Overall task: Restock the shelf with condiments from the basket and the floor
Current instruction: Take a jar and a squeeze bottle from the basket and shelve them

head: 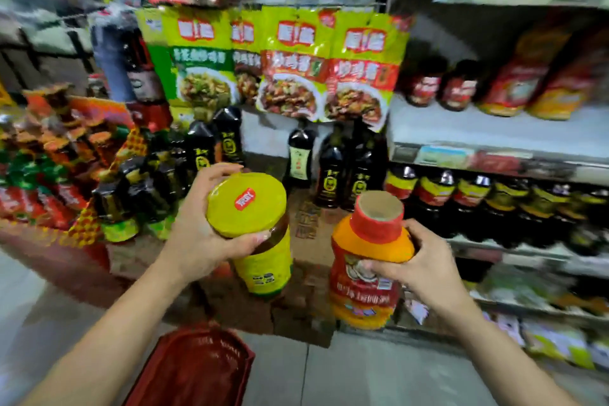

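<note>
Mid-restock, by the look of it. Both hands are loaded and raised in front of the shelving; neither item is placed yet.

Left hand (201, 234): closed around the upper part of a yellow-labelled jar with a wide yellow lid (253, 227), fingers wrapped just under the lid, thumb on the near side. Jar upright, held in the air.

Right hand (418, 260): clamped on the shoulder of an orange squeeze bottle with a red cap (369, 260), fingers curled round the right side and front. Bottle upright, also off any surface.

The red plastic basket (197, 366) sits on the floor below the left forearm; its contents cannot be made out through the blur.

The white metal shelf (494, 132) to the right has bare space at its front left. The rows of dark sauce bottles (333, 171) ahead have a gap between them.

Judgement: two items in transit, placement is the remaining step for both. How much stock remains cannot be told.
</note>
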The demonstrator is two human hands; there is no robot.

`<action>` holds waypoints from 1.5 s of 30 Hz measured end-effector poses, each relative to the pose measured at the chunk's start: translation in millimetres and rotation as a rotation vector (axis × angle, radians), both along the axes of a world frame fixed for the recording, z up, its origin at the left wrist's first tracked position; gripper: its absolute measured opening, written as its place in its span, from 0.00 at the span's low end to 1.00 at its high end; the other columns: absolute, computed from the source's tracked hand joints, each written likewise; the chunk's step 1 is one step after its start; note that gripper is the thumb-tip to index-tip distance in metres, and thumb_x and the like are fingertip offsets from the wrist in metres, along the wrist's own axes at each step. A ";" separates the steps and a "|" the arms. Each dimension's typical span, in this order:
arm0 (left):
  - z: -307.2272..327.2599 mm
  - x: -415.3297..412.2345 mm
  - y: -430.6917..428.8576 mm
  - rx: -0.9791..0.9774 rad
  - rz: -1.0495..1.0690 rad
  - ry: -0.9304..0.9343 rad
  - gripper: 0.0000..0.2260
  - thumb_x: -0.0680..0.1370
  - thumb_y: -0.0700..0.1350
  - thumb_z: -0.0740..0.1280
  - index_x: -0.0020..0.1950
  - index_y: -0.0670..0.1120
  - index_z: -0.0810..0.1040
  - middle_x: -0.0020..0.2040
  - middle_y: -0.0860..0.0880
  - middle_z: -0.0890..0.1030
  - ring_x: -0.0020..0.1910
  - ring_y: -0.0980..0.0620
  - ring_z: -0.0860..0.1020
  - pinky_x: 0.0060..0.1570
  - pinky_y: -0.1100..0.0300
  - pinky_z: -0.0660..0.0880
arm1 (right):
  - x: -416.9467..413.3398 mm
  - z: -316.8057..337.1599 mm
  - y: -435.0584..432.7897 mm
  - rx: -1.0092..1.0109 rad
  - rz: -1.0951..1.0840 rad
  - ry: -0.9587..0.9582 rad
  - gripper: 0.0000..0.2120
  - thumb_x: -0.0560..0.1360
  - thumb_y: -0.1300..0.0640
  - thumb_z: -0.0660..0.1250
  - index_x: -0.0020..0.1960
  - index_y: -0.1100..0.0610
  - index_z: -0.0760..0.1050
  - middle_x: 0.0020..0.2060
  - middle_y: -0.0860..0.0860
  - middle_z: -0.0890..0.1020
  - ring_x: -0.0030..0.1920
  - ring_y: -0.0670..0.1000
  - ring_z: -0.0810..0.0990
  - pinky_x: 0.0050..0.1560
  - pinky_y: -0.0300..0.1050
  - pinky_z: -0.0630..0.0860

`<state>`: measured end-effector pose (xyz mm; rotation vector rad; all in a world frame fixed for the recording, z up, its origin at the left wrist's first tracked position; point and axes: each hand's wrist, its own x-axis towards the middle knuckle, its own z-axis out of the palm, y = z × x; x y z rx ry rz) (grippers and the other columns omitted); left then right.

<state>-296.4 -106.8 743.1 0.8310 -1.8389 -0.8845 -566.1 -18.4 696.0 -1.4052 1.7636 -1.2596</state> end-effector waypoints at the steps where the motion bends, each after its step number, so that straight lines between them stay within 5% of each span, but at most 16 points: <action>1: 2.8 -10.6 -0.4 -0.017 -0.013 -0.004 0.36 0.52 0.57 0.76 0.56 0.56 0.67 0.53 0.51 0.76 0.47 0.64 0.77 0.45 0.72 0.73 | -11.9 -0.3 5.3 -0.007 -0.015 0.004 0.29 0.44 0.39 0.78 0.43 0.44 0.75 0.37 0.38 0.83 0.39 0.36 0.79 0.38 0.31 0.74; 4: 13.6 -82.5 1.4 -0.049 -0.094 0.016 0.33 0.53 0.54 0.73 0.56 0.57 0.67 0.52 0.52 0.75 0.46 0.65 0.77 0.43 0.73 0.73 | -75.5 11.2 42.3 -0.060 -0.145 0.004 0.28 0.45 0.41 0.78 0.42 0.44 0.75 0.36 0.38 0.83 0.37 0.36 0.79 0.34 0.29 0.74; 9: 42.5 -192.3 11.1 -0.107 -0.171 0.080 0.38 0.51 0.68 0.74 0.55 0.55 0.67 0.47 0.61 0.80 0.45 0.69 0.77 0.43 0.75 0.73 | -183.3 32.6 79.3 -0.119 -0.275 -0.015 0.28 0.48 0.46 0.82 0.45 0.47 0.76 0.39 0.46 0.84 0.41 0.46 0.83 0.42 0.42 0.80; 11: 51.5 -225.9 11.5 -0.146 -0.168 0.098 0.35 0.53 0.64 0.75 0.54 0.55 0.67 0.49 0.62 0.79 0.49 0.64 0.77 0.49 0.68 0.75 | -218.7 44.7 86.1 -0.145 -0.287 -0.008 0.29 0.48 0.47 0.81 0.47 0.49 0.76 0.42 0.46 0.84 0.41 0.47 0.83 0.43 0.43 0.80; 13: 58.8 -258.3 8.5 -0.189 -0.156 0.103 0.29 0.56 0.57 0.73 0.53 0.57 0.67 0.52 0.57 0.74 0.51 0.56 0.75 0.52 0.60 0.75 | -250.6 58.7 88.4 -0.181 -0.306 0.025 0.29 0.48 0.46 0.80 0.47 0.48 0.76 0.42 0.46 0.83 0.40 0.41 0.81 0.42 0.38 0.79; 15: 66.7 -285.6 2.2 -0.219 -0.159 0.102 0.26 0.57 0.55 0.71 0.53 0.58 0.67 0.53 0.55 0.72 0.51 0.55 0.74 0.50 0.62 0.74 | -276.2 72.3 83.4 -0.212 -0.313 0.060 0.27 0.47 0.44 0.79 0.44 0.45 0.75 0.41 0.42 0.81 0.36 0.34 0.79 0.39 0.31 0.77; 19: 78.2 -332.7 -16.4 -0.281 -0.180 0.093 0.27 0.58 0.53 0.71 0.54 0.57 0.66 0.53 0.58 0.71 0.50 0.65 0.74 0.49 0.70 0.71 | -313.3 95.2 60.8 -0.280 -0.296 0.080 0.25 0.50 0.49 0.76 0.46 0.44 0.72 0.41 0.41 0.79 0.36 0.31 0.78 0.37 0.26 0.74; 24: 84.0 -378.7 -49.3 -0.335 -0.145 0.104 0.29 0.59 0.52 0.72 0.57 0.51 0.66 0.53 0.59 0.71 0.49 0.70 0.73 0.48 0.74 0.70 | -356.1 116.0 23.0 -0.400 -0.291 0.107 0.27 0.50 0.47 0.80 0.46 0.44 0.73 0.43 0.43 0.80 0.41 0.37 0.79 0.42 0.33 0.77; 32: 84.6 -433.1 -88.4 -0.252 -0.067 0.088 0.28 0.55 0.55 0.73 0.52 0.60 0.67 0.51 0.58 0.73 0.49 0.62 0.74 0.52 0.65 0.72 | -411.0 127.9 -35.7 -0.487 -0.256 0.060 0.24 0.53 0.55 0.79 0.45 0.45 0.72 0.42 0.44 0.80 0.40 0.36 0.78 0.45 0.35 0.77; 35: 85.2 -447.6 -96.1 -0.231 -0.001 0.048 0.30 0.53 0.57 0.72 0.54 0.58 0.68 0.50 0.63 0.72 0.47 0.69 0.73 0.48 0.74 0.70 | -429.6 124.8 -52.7 -0.452 -0.235 0.067 0.26 0.53 0.56 0.81 0.46 0.46 0.73 0.42 0.41 0.80 0.40 0.35 0.78 0.43 0.31 0.75; 41: 88.4 -466.4 -117.2 -0.163 0.054 -0.062 0.33 0.54 0.51 0.75 0.56 0.54 0.68 0.54 0.52 0.73 0.50 0.56 0.73 0.45 0.77 0.70 | -457.9 117.1 -80.1 -0.369 -0.209 0.018 0.26 0.55 0.60 0.80 0.48 0.48 0.74 0.41 0.40 0.79 0.37 0.31 0.78 0.38 0.28 0.75; 45: 88.2 -473.1 -133.1 -0.133 0.024 -0.113 0.34 0.52 0.55 0.74 0.55 0.52 0.69 0.52 0.51 0.74 0.48 0.58 0.74 0.47 0.74 0.71 | -468.6 120.6 -99.2 -0.315 -0.172 -0.022 0.25 0.58 0.62 0.79 0.51 0.52 0.73 0.39 0.41 0.78 0.34 0.34 0.78 0.33 0.26 0.74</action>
